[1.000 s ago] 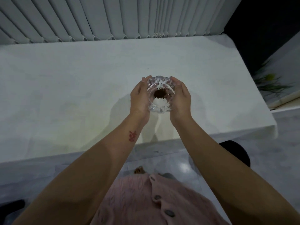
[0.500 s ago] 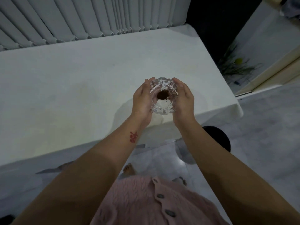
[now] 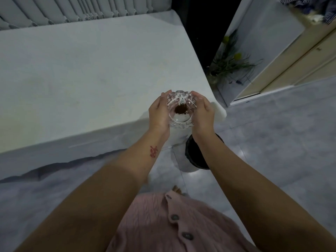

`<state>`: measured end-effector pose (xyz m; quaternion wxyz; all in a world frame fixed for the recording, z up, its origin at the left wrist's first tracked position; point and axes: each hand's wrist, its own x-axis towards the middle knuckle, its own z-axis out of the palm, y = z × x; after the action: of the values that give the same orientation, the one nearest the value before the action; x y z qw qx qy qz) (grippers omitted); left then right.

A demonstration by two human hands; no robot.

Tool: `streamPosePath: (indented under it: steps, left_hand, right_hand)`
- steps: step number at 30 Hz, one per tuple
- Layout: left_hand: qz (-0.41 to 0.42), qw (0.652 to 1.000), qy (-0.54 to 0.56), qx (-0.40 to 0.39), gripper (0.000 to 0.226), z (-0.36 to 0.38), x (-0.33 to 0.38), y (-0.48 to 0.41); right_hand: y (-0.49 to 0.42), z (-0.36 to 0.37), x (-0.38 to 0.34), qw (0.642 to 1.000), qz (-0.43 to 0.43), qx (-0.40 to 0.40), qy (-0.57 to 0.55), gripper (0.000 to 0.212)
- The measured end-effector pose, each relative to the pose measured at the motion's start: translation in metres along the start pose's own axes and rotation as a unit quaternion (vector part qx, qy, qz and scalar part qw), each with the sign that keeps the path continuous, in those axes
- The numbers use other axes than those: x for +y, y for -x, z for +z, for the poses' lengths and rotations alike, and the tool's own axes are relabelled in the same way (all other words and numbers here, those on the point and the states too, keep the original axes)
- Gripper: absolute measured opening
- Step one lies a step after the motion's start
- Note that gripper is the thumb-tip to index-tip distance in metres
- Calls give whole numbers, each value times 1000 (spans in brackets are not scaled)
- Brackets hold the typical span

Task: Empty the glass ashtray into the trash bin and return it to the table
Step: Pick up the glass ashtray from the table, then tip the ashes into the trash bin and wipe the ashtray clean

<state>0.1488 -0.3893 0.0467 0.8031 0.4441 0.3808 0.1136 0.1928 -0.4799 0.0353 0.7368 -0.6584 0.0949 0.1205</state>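
The cut-glass ashtray (image 3: pixel 181 110) is held upright in the air between both hands, with a dark heap of ash in its bowl. My left hand (image 3: pixel 158 113) cups its left side and my right hand (image 3: pixel 203 112) cups its right side. The ashtray hangs over the front right corner of the white table (image 3: pixel 81 70). The trash bin (image 3: pixel 195 155), with a dark liner, stands on the floor just below and toward me from the ashtray; my right forearm hides part of it.
Grey vertical blinds (image 3: pixel 72 10) run behind the table. A plant (image 3: pixel 229 64) stands on the floor to the right of the table, beside a white wall and a pale wooden cabinet (image 3: pixel 300 57). The grey tiled floor (image 3: pixel 281 133) spreads to the right.
Both hands have carried the ashtray from above the table's middle to its front right corner, and the view has swung right, bringing the bin under the hands.
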Motion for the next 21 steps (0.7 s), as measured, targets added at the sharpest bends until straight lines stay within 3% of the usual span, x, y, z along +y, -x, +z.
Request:
streamPosePath:
  steps: [11, 15, 21]
  left_hand:
    - [-20, 999, -26, -15, 31, 48, -29, -16]
    - [-35, 999, -18, -12, 32, 68, -49, -11]
    - [-32, 999, -3, 7, 29, 111, -96, 4]
  right_hand:
    - [-26, -49, 4, 997, 43, 55, -43, 28]
    - [-34, -74, 6, 993, 84, 53, -67, 28]
    - [-49, -134, 5, 998, 65, 14, -14, 28]
